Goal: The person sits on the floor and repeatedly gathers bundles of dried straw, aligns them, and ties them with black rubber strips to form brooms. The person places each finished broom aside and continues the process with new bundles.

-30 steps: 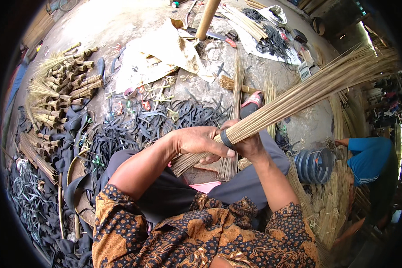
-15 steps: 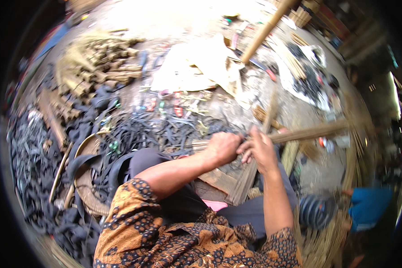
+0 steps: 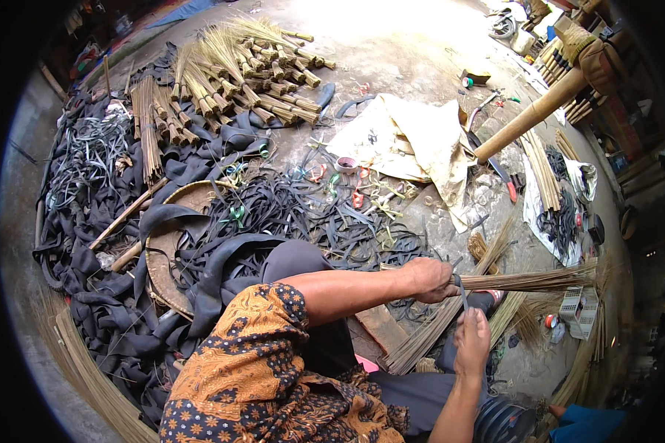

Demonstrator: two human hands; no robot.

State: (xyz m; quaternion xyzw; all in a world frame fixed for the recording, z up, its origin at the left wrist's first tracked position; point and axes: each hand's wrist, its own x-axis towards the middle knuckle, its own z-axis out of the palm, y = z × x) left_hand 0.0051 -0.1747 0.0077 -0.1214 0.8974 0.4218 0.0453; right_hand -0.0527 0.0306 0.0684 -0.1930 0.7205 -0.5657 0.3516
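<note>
Your left hand (image 3: 430, 279) is closed around a bundle of thin broom sticks (image 3: 528, 280) that runs out to your right, low over the ground near your knee. Your right hand (image 3: 471, 341) sits just below it, fingers pinched on a dark strip (image 3: 461, 292) that rises to the bundle beside your left hand. More loose sticks (image 3: 428, 336) slant beneath both hands. Black rubber strips (image 3: 288, 214) lie heaped ahead, and tied broom heads (image 3: 229, 81) farther off.
</note>
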